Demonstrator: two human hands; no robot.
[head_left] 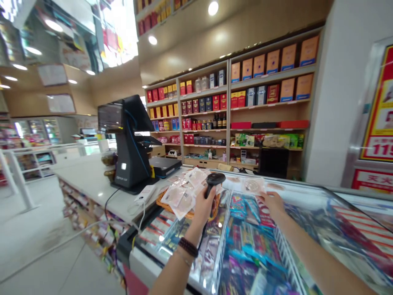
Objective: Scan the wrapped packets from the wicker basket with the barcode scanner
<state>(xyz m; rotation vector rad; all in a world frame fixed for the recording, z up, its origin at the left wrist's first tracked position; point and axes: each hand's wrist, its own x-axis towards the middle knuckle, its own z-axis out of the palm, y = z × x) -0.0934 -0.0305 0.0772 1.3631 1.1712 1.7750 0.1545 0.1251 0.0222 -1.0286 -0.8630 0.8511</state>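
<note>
My left hand [204, 205], with a dark beaded bracelet at the wrist, is wrapped round the handle of a black handheld scanner [215, 178]. Just right of it, my right hand [272, 202] pinches the edge of a small clear packet [252, 185] over the glass-topped freezer. A wicker basket [162, 203] lies behind and left of the scanner, heaped with flat clear packets [181, 197]. What the packet in my right hand contains is too small to tell.
A black checkout terminal [130, 147] stands on the white counter [80, 174] at the left, cables hanging near it. Below my hands, the freezer holds colourful packages [251, 237]. Stocked shelves [204, 110] line the back wall.
</note>
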